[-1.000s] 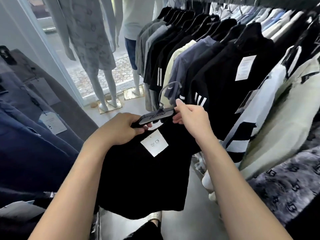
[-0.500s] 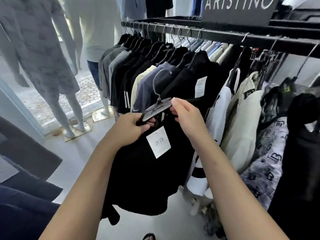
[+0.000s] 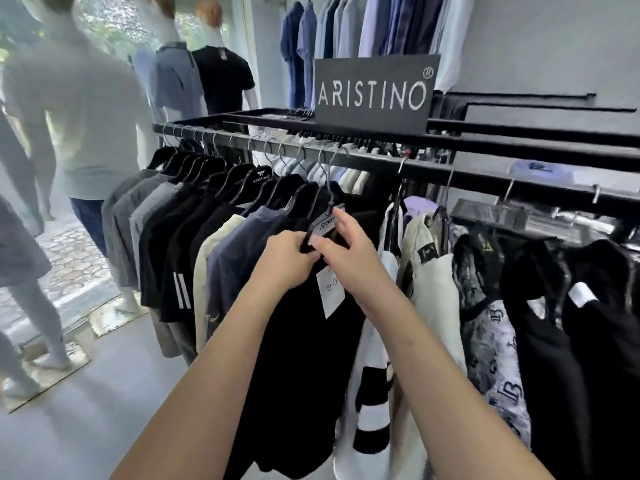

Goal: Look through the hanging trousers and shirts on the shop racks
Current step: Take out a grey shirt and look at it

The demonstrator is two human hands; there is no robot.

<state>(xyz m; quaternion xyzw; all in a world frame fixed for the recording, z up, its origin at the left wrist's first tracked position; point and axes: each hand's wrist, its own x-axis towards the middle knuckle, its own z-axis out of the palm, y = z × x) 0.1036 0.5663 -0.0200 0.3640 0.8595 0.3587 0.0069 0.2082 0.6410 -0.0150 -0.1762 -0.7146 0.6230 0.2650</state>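
Black garment [image 3: 304,358] now up at rail [image 3: 381,164], both hands [image 3: 287,261] on hanger [image 3: 323,225].

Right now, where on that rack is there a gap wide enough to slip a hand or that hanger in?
The one clear gap on the rail lies between the black hanger that both hands grip and the white striped shirt. Left of the left hand, dark shirts hang packed hanger to hanger. Right of the right hand, the cream top and printed garment overlap.
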